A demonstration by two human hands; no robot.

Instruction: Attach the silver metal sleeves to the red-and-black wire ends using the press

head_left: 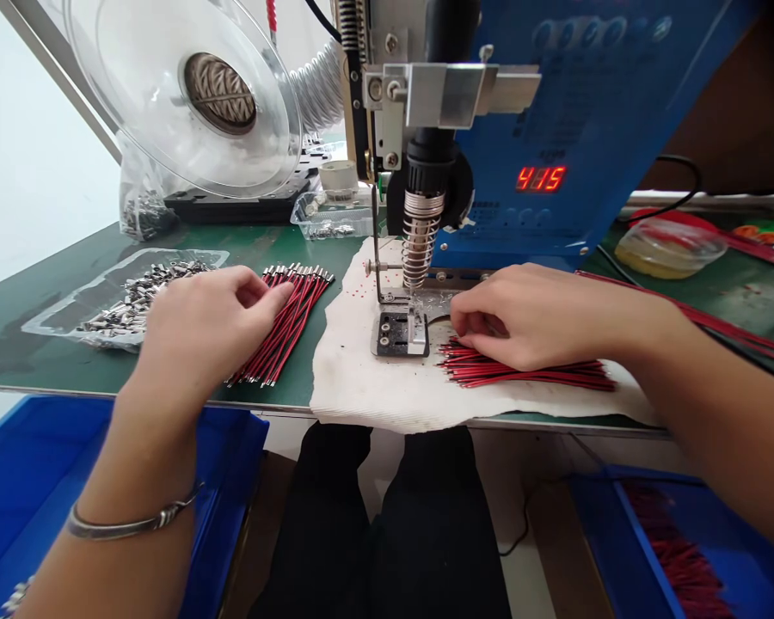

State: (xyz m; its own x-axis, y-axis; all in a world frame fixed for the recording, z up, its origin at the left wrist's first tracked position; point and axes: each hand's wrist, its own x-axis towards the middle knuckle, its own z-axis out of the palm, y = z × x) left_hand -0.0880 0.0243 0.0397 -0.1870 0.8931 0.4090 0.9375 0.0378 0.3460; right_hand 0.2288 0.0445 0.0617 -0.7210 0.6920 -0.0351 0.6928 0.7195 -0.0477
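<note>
My left hand (210, 318) is closed, its fingers curled and the thumb across the top of a pile of red and black wires (280, 340) with metal end pieces. Anything between those fingertips is hidden. Beside it lies a clear tray (42, 325) heaped with small metal terminals (125, 305). On the white cloth, my right hand (516, 314) rests with bent fingers on a second bundle of red and black wires (529, 374); whether it pinches one is hidden. Between the hands stands a small metal fixture (401, 334) under the machine's spring-wrapped tip (422, 241).
A blue machine (529, 223) showing a red 415 stands behind the fixture. A clear reel (148, 94), a bag of metal parts (143, 206) and a small tray (332, 222) stand at the back left. Blue bins (232, 447) sit below the table edge.
</note>
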